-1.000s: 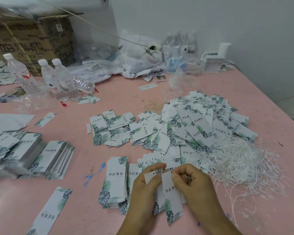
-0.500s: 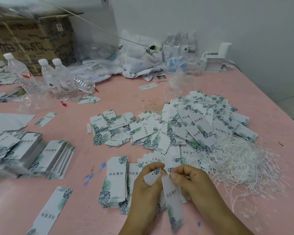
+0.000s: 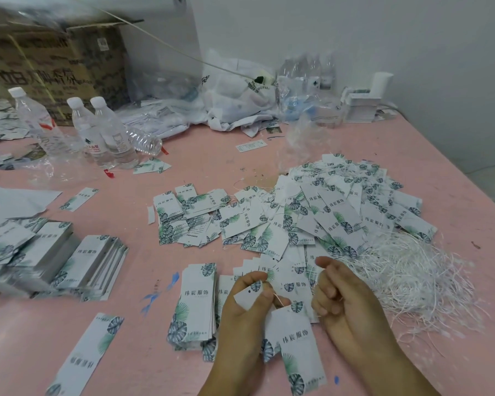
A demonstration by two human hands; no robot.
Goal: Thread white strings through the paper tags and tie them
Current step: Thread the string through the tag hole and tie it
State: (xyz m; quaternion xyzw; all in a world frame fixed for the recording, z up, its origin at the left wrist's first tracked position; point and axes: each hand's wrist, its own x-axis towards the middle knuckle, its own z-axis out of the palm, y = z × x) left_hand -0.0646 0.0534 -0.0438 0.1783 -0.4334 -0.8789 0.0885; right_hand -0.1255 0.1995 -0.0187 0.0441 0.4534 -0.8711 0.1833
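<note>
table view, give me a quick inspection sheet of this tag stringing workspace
surface: pink table, blue marks near the front.
job's things: loose paper tags heaped at centre; white strings tangled to their right; stacked tags.
clutter: water bottles, cardboard box, plastic bags.
hands: left hand pinches a small tag; right hand curled on a string.
cables: nothing seen.
surroundings: white wall.

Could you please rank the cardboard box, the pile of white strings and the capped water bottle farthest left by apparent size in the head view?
1. cardboard box
2. pile of white strings, close behind, though nearer the camera
3. capped water bottle
</note>
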